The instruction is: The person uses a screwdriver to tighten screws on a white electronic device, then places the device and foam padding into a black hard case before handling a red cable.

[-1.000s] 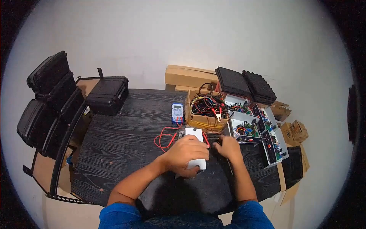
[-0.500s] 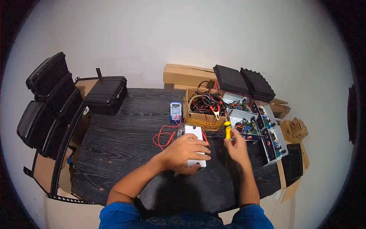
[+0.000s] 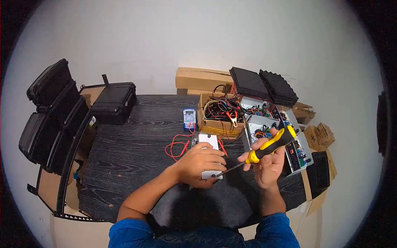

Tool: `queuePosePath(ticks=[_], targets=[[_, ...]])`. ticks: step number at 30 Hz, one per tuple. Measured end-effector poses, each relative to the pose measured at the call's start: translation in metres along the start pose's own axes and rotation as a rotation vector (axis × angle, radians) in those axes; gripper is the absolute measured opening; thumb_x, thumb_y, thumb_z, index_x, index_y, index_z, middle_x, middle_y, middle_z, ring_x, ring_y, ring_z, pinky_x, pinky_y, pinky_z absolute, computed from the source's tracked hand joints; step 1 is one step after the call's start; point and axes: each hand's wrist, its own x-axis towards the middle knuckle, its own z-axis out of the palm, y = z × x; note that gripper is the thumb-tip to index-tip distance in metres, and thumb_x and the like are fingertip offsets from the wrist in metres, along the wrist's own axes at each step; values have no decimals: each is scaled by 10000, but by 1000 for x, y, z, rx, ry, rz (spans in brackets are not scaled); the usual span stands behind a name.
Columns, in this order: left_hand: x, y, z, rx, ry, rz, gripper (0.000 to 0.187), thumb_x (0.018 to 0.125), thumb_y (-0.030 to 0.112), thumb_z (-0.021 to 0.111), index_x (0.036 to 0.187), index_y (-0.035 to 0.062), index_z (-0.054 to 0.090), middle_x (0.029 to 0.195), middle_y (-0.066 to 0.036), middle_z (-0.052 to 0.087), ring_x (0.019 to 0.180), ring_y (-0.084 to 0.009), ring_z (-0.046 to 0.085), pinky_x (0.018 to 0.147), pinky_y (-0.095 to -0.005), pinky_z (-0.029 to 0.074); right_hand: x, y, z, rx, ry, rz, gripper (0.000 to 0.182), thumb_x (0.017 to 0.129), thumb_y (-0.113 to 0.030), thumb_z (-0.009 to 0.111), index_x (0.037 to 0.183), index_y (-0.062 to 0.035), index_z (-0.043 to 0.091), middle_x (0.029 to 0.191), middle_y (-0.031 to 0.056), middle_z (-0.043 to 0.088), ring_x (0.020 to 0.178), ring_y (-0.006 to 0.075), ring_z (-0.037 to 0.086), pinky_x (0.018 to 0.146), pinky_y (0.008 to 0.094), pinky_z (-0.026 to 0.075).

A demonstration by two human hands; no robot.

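Black wood-grained counter point(image 3: 124, 157) spreads across the middle of the view, with a black hard-shell plastic case point(image 3: 113, 101) at its far left corner. Toward the back stands an open brown cardboard box point(image 3: 223, 129), heaped with tangled cables point(image 3: 217, 110), and to its right sit open white housings point(image 3: 257, 124) with wiring and circuit boards inside. Nearer the person, in front of the cardboard box, is a narrow white box point(image 3: 208, 139). The left hand point(image 3: 202, 162) lies over it, its grip clasping the box with the fingers across the top and the thumb at the near end. The right hand point(image 3: 269, 167) has its grip loosely curled around the handle of a yellow-and-black screwdriver point(image 3: 273, 145). A blue-edged white multimeter point(image 3: 189, 119) lies left of the cardboard box, thin red leads point(image 3: 177, 144) looping below it. The screwdriver's tip is at a small black screw point(image 3: 214, 176) on the box's near end; whether it is seated cannot be told
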Motion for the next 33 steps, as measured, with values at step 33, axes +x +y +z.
queuePosePath(ticks=[33], targets=[[2,5,-4,13,-17,-33,348,780,253,798,1106,160,722,1185,-22,701,1294,-249,629,1071,-491,418,12,-9,13,155,-170,212,384,967,-169,795,1226,26,589,1295,201,541,1000,342,760,712,379,665]])
